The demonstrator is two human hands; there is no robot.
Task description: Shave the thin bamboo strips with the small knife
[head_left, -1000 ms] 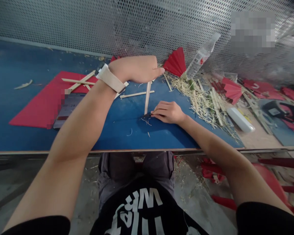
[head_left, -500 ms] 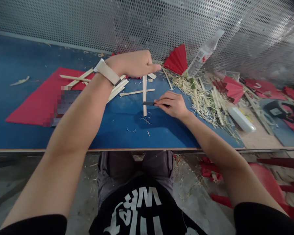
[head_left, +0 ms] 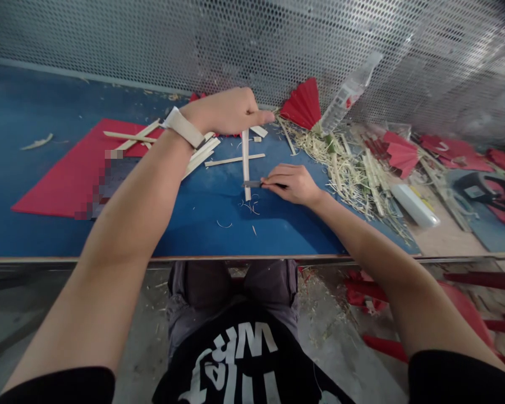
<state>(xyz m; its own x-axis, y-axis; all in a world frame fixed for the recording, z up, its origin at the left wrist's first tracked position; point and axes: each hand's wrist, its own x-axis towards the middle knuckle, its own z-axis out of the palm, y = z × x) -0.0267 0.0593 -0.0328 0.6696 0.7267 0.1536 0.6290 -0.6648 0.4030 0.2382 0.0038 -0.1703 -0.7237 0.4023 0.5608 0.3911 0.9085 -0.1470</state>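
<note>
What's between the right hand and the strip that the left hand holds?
A thin blade: the right hand grips one end, and the other reaches across the strip. The head view shows it.

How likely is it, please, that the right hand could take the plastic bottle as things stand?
Probably not straight away: the right hand has a thin blade in its grip. The way itself looks fairly free, with mainly loose shavings between hand and plastic bottle.
</note>
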